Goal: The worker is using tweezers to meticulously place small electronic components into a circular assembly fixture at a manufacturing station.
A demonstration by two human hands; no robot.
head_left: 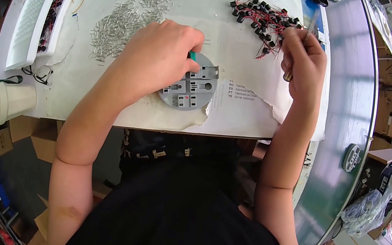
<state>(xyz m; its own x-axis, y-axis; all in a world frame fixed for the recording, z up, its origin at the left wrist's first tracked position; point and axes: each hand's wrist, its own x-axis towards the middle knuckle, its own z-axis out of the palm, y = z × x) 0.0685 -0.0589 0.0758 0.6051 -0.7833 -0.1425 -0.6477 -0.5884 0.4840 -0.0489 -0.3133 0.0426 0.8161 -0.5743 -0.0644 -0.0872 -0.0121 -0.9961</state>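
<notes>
Over the upper left of a round grey plastic base, my left hand is bent in a pinch. A small green piece shows between its fingertips, mostly covered by the hand. The base has slots, clips and round holes, and lies flat on the papered table. Farther right, my right hand is raised and closed around a slim metal tool. A rounded, brass-coloured end sticks out below the fist; the tool's exact kind is unclear. Behind that hand lies a heap of black cylindrical parts with red wires.
Many small silvery pins are spread left of the base. A white foam box with more wired parts stands at the far left, near a pale lidded cup. The table's front edge runs close to my body. Cardboard boxes stand right.
</notes>
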